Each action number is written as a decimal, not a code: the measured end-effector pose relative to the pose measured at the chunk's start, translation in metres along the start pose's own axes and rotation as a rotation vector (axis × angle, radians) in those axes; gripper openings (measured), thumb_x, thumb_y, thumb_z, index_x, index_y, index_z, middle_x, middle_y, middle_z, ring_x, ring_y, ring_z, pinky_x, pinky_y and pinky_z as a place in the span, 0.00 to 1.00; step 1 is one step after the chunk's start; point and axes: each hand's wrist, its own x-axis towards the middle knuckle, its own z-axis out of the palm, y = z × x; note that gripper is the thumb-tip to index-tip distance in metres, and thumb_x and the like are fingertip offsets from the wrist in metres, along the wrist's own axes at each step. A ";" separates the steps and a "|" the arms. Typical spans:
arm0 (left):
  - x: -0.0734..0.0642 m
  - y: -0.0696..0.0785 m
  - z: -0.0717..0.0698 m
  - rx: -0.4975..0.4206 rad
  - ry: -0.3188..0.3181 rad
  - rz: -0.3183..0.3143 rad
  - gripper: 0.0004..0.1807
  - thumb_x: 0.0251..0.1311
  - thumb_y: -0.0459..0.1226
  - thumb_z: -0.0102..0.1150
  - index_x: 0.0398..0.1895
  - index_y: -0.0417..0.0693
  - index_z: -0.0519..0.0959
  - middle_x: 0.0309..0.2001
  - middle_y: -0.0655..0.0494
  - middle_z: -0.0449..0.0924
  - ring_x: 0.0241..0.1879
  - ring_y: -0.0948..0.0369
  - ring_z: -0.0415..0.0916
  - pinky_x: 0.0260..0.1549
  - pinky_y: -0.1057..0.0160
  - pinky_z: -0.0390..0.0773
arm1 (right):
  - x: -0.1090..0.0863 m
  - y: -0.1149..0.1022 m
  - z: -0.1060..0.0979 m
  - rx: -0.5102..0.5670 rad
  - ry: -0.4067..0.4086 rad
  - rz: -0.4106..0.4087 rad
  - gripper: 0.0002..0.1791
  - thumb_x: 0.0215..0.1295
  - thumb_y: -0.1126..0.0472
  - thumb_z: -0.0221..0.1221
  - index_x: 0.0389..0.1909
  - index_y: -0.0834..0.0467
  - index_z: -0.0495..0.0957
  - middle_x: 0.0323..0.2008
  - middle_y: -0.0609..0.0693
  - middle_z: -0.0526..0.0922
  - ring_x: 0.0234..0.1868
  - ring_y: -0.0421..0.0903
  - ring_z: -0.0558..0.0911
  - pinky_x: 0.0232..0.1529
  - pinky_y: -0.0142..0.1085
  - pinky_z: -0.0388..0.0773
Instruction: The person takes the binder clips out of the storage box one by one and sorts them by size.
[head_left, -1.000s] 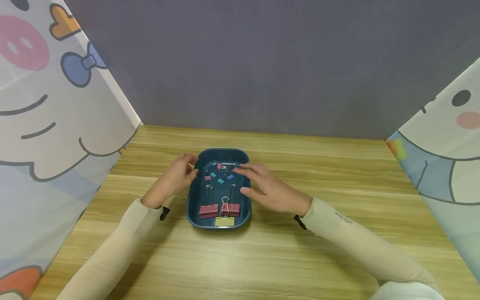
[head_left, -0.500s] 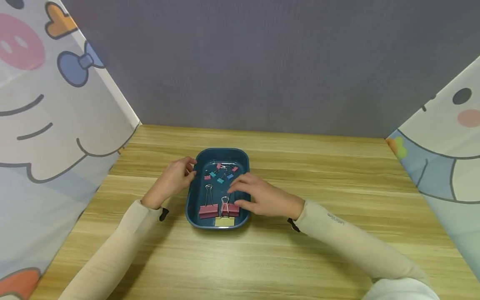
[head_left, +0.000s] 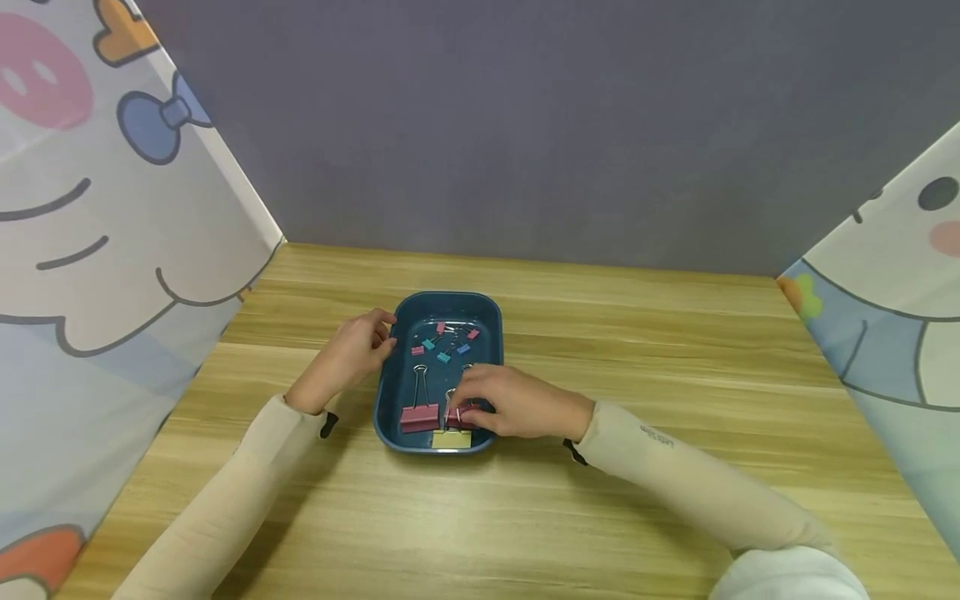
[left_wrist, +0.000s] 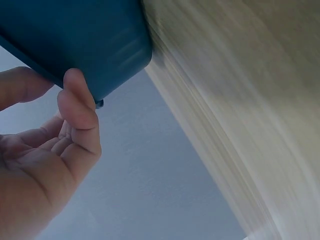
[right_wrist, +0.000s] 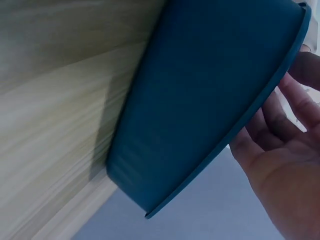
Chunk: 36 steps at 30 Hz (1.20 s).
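A dark blue tray stands on the table and holds binder clips. My left hand pinches its left rim; in the left wrist view a fingertip presses the outer wall. My right hand reaches over the right rim, thumb and fingertips at a large pink binder clip; I cannot tell whether they grip it. A yellow binder clip lies just in front of that one, and another large pink clip lies to the left. In the right wrist view the tray's wall hides the fingertips.
Several small binder clips in pink, teal and blue, among them a teal one, lie in the far half of the tray. A grey wall rises behind the wooden table, with cartoon-printed panels at both sides.
My right hand has moved left and toward me, from above the tray's right rim down to the right pink binder clip. Its thumb and fingers have drawn closer together. My left hand stays at the rim.
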 end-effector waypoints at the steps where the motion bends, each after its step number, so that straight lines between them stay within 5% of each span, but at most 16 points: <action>1: 0.000 0.000 0.000 0.002 0.000 0.001 0.18 0.62 0.31 0.56 0.54 0.33 0.72 0.35 0.44 0.79 0.31 0.54 0.77 0.28 0.59 0.79 | 0.001 -0.001 0.000 0.001 -0.015 -0.002 0.10 0.64 0.59 0.61 0.45 0.54 0.82 0.37 0.42 0.77 0.40 0.40 0.74 0.43 0.27 0.72; 26: 0.000 0.003 0.000 0.017 -0.024 -0.026 0.18 0.62 0.31 0.56 0.55 0.34 0.71 0.36 0.44 0.78 0.31 0.54 0.76 0.28 0.59 0.79 | 0.019 -0.002 0.008 -0.053 -0.255 0.060 0.06 0.56 0.56 0.68 0.35 0.50 0.84 0.30 0.36 0.78 0.32 0.35 0.74 0.34 0.25 0.70; 36: 0.001 0.002 0.000 0.021 -0.010 -0.015 0.18 0.62 0.30 0.57 0.54 0.33 0.71 0.35 0.45 0.78 0.31 0.54 0.76 0.29 0.59 0.78 | 0.025 -0.006 0.010 -0.141 -0.282 0.109 0.06 0.53 0.56 0.70 0.32 0.48 0.84 0.25 0.37 0.75 0.29 0.34 0.72 0.31 0.28 0.69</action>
